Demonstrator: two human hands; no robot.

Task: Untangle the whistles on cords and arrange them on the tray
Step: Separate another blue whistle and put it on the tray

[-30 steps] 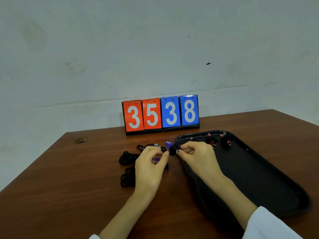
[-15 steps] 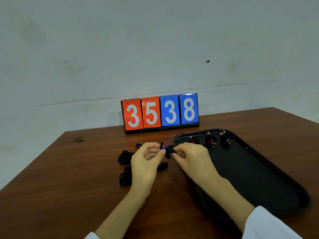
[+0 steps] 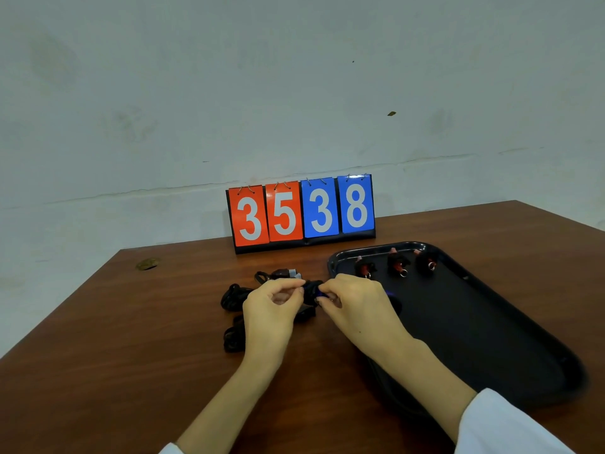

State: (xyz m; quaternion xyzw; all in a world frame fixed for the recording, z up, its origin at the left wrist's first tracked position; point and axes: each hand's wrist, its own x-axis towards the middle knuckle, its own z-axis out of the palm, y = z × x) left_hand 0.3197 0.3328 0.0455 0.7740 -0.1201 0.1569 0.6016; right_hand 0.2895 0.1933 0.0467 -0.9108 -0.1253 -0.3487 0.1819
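Whistle [image 3: 312, 288] (blue, cord-wrapped) between hands [image 3: 271, 309] [image 3: 353, 306]

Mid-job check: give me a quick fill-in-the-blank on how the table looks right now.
1. The tray holds ____ whistles along its far end.
2. The left hand and right hand both pinch one ____ cord bundle between them.
3. The two blue cards of the scoreboard read ____.
4. The loose cords lie on the table to the ____ of the tray.
Missing words: three; black; 38; left.
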